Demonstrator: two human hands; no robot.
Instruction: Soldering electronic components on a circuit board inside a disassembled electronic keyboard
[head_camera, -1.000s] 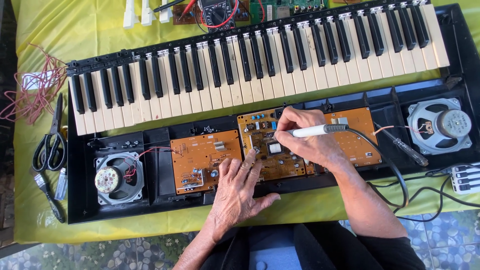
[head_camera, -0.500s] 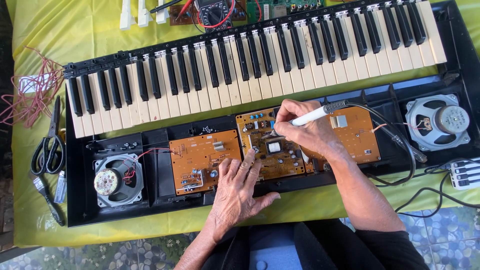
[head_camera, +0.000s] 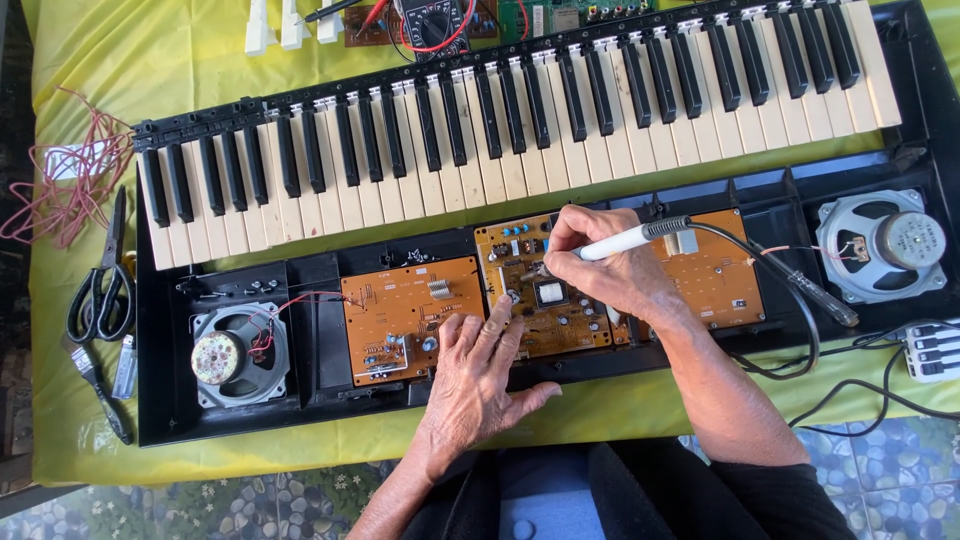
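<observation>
The right hand (head_camera: 610, 265) covers the soldering iron (head_camera: 640, 238) tip and part of the middle circuit board (head_camera: 560, 320); the multimeter (head_camera: 435, 22) at top centre is cut off.

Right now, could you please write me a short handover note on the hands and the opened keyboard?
Right hand: grip shut on the white soldering iron, tip down on the middle circuit board.
Left hand: empty, fingers spread, resting flat across the edge between the middle board and the left circuit board.
Keyboard case: open on the yellow cloth, key bed tilted back, both speakers exposed.
Scissors lie left of the case; a multimeter sits beyond the keys.
Done: case opened, boards exposed. Left: the joint under the tip; I cannot tell its state.
</observation>
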